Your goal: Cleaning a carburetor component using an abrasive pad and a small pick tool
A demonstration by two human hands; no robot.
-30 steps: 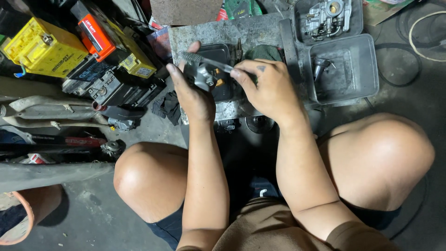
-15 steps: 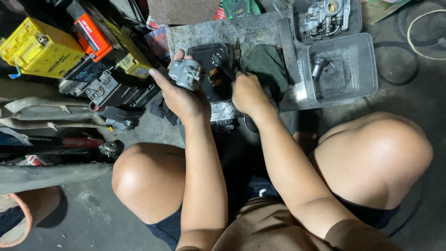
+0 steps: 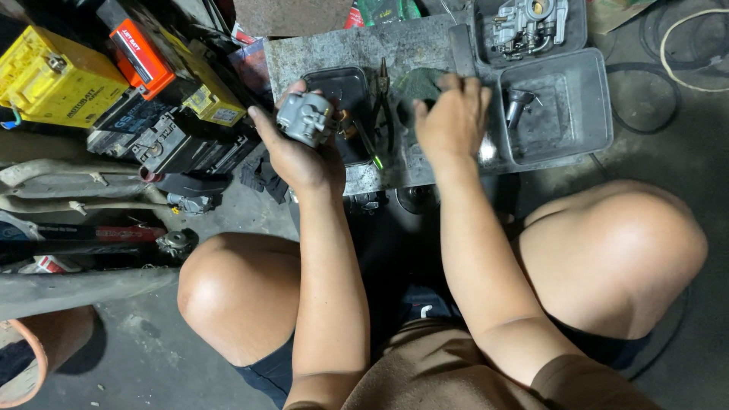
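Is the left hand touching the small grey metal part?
Touching. The head view shows the left hand gripping the grey metal part, with fingers wrapped around its lower side.

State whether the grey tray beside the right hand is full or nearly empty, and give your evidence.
Nearly empty. The grey tray shows mostly bare floor, with only one small metal part lying near its left wall, just right of the right hand.

Yellow box (image 3: pixel 52 80), orange box (image 3: pixel 140 55) and yellow-labelled block (image 3: pixel 206 99) crowd the upper left
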